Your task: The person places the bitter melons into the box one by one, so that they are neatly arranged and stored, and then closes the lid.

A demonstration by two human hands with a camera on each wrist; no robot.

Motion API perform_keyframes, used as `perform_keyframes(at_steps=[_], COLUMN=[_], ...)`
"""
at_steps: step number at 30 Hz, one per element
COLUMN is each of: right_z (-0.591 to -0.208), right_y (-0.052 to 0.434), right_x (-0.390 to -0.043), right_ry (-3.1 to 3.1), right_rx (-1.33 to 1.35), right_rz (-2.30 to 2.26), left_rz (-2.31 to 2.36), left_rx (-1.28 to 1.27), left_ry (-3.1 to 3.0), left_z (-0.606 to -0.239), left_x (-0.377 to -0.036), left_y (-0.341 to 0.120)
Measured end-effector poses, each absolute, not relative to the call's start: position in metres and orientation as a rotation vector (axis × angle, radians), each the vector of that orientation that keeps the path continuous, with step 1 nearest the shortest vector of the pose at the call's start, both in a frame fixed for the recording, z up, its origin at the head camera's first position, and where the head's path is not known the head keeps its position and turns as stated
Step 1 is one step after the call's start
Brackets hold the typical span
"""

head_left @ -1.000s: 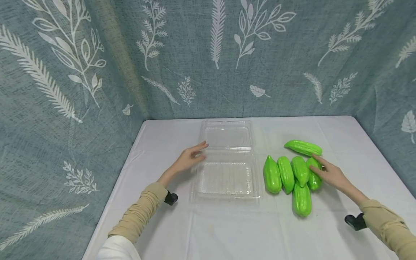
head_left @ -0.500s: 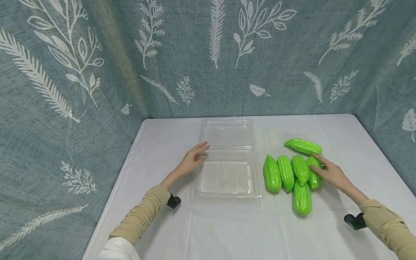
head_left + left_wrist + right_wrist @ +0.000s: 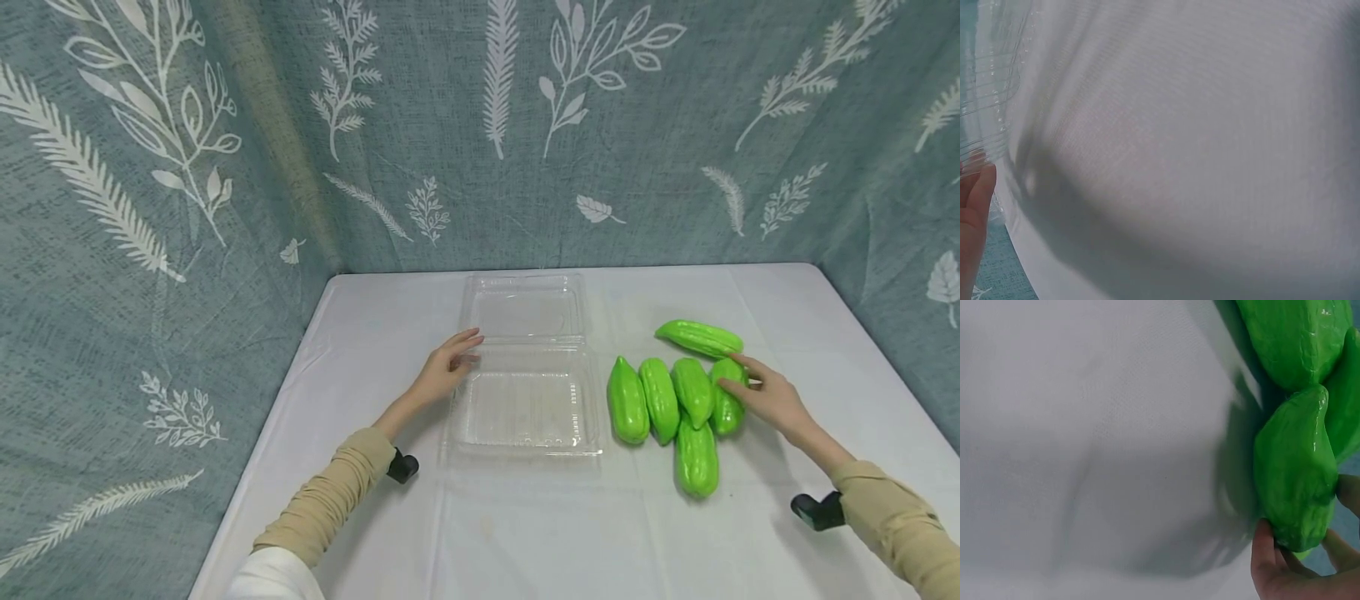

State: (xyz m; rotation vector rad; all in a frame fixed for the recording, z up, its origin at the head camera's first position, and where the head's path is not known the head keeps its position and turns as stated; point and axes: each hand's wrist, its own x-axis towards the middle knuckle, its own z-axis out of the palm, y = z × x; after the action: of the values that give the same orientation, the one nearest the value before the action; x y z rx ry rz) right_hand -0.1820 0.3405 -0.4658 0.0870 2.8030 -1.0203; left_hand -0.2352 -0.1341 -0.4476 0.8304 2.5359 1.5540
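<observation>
"Green gourd on the bench, rightmost of the row?"
"Yes, the right hand has its fingers clamped round its far end."
"And the left hand?"
"Fingers apart, at the clear container's left edge."

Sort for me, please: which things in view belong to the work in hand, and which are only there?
Belong, it seems:
glossy green oblong vegetable, held by the right hand
five similar green vegetables
clear rectangular plastic container, open, left hand at its edge

Only there:
white cloth table cover
blue-green fabric backdrop with white leaf print
</observation>
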Motion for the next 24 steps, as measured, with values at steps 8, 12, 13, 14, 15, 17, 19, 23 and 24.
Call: perform_keyframes(at_steps=[8,12,13,14,15,17,19,23,24], right_z=[-0.516,-0.522,-0.523,-0.523,-0.523,-0.523,-0.523,-0.523,-0.521], right_y=[0.378,0.383,0.383,0.383,0.384,0.384,0.386,0.389,0.388], right_x=[-0.202,-0.203,-0.203,-0.203,-0.203,-0.202,-0.203,-0.204,-0.204], right_ry=[2.895,2.903,2.906,2.908,2.912,2.923,2.935,2.961,2.967], right_rx=[0.115,0.116,0.119,0.120,0.123,0.125,0.123,0.133,0.135], right_rz=[-1.003,-1.012,-1.015,-1.016,-1.017,-1.024,-1.036,-1.060,-1.066], left_rz=[1.567,1.560,1.559,1.559,1.558,1.557,1.559,1.559,1.561], left_rx=[0.798,0.781,0.778,0.776,0.773,0.765,0.760,0.759,0.760], left_ry=[2.533,2.542,2.543,2.543,2.544,2.544,2.539,2.540,2.540], left_z=[-0.447,-0.447,-0.447,-0.447,-0.446,-0.446,-0.445,-0.445,-0.445], left_x=[-0.233,-0.233,-0.233,-0.232,-0.232,-0.232,-0.232,-0.232,-0.232], left_y=[-0.135,-0.134,-0.134,-0.134,-0.133,-0.133,-0.133,-0.134,-0.134])
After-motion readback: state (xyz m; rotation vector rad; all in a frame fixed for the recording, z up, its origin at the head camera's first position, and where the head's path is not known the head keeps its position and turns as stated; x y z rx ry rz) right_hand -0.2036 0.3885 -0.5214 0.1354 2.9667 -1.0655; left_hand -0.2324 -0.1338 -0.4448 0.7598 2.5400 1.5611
